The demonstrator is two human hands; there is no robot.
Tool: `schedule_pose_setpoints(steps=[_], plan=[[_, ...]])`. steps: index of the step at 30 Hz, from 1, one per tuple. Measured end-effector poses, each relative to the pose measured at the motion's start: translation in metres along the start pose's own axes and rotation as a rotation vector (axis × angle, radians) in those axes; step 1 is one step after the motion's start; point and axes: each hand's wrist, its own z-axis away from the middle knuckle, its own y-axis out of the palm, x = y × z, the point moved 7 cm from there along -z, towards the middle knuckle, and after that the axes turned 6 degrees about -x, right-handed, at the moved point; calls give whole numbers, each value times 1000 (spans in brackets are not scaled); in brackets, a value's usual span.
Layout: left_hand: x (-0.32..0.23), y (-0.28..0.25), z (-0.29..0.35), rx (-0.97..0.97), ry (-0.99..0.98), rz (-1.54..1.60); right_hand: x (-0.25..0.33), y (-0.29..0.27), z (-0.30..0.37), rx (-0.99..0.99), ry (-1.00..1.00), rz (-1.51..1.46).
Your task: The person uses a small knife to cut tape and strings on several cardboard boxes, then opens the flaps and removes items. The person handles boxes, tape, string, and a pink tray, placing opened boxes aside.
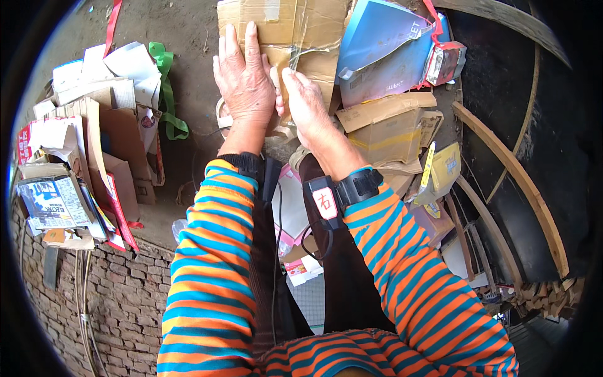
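Observation:
A brown cardboard sheet (317, 38), creased and with strips of clear tape, lies in front of me at the top of the view. My left hand (246, 88) rests on its left part, fingers stretched forward and flat. Close beside it, my right hand (306, 107) is closed at the cardboard's near edge, with the thumb side up and the other fingers mostly hidden. Black bands circle both wrists, and a white tag (325, 202) with a red mark sits on the right one.
To the left stands a stack of flattened cardboard and paper (116, 144), with a green strap (164, 88) beside it. On the right are a blue printed box (383, 63), folded cardboard (386, 135) and curved wooden strips (515, 182). Brick paving (132, 301) covers the lower left.

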Motion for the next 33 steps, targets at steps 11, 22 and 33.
schedule_pose_setpoints(steps=[11, 22, 33], plan=[[10, -2, -3, 31, 11, -38, -1, 24, 23, 301, 103, -329], [17, 10, -20, 178, -206, 62, -1, 3, 42, 209, -454, 460], [22, 18, -20, 279, -340, 159, -27, -8, 23, -24, -198, 344]])
